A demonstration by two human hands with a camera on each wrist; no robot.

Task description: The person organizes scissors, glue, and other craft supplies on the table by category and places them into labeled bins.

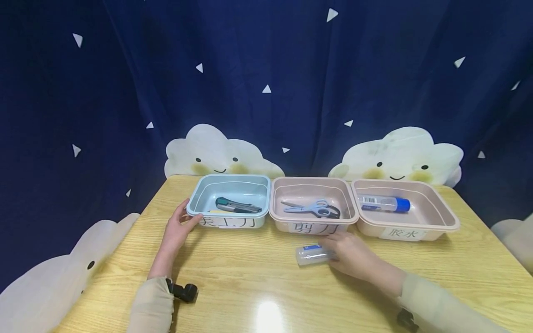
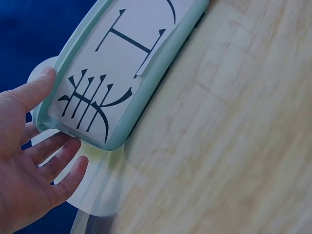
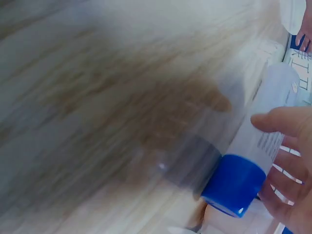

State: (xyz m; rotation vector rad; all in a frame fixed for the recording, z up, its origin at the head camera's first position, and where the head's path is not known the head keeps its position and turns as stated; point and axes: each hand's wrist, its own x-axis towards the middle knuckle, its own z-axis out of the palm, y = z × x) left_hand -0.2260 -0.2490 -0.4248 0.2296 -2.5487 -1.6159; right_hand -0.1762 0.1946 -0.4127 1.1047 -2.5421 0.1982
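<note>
My right hand (image 1: 347, 256) grips a clear glue bottle (image 1: 311, 255) lying sideways just in front of the middle bin. In the right wrist view the bottle's blue cap (image 3: 235, 184) points toward the lower left, with the thumb across the clear body and the fingers behind. At the left, my left hand (image 1: 181, 226) holds the front left corner of a light blue bin (image 1: 261, 222). The left wrist view shows the thumb (image 2: 36, 90) against the rim, the lower fingers loosely bent beneath.
The blue bin holds a utility knife (image 1: 237, 206) and something yellow. Scissors (image 1: 308, 208) lie in the pink middle bin (image 1: 287, 226); another blue-capped glue bottle (image 1: 385, 203) lies in the right pink bin (image 1: 441, 226). Behind the wooden table (image 1: 250, 277) hangs a dark blue curtain (image 1: 266, 46).
</note>
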